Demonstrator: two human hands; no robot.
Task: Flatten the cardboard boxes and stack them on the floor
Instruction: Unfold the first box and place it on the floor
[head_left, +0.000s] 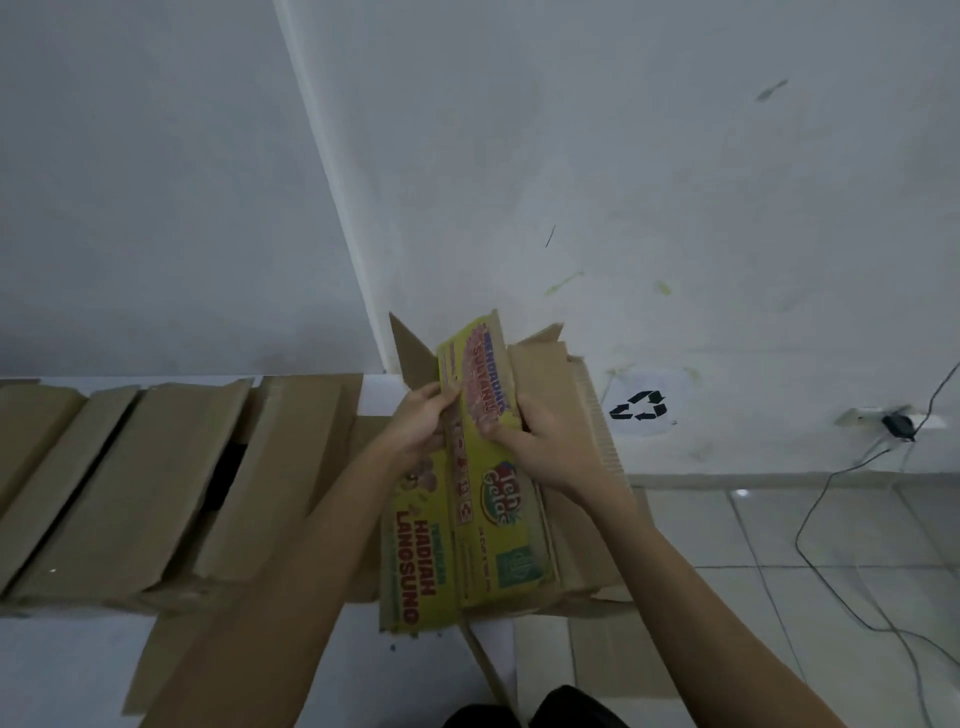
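Gripping the yellow printed cardboard box (467, 499) at its far end, your left hand (421, 423) and right hand (524, 441) (fingers curled on opposite sides) had its long axis running back toward you.

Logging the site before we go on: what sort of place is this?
Probably a plain back room or storeroom used for sorting recyclables. A recycling sign is stuck low on the scuffed white wall, open cardboard boxes stand in a row along it, and the floor is bare tile.
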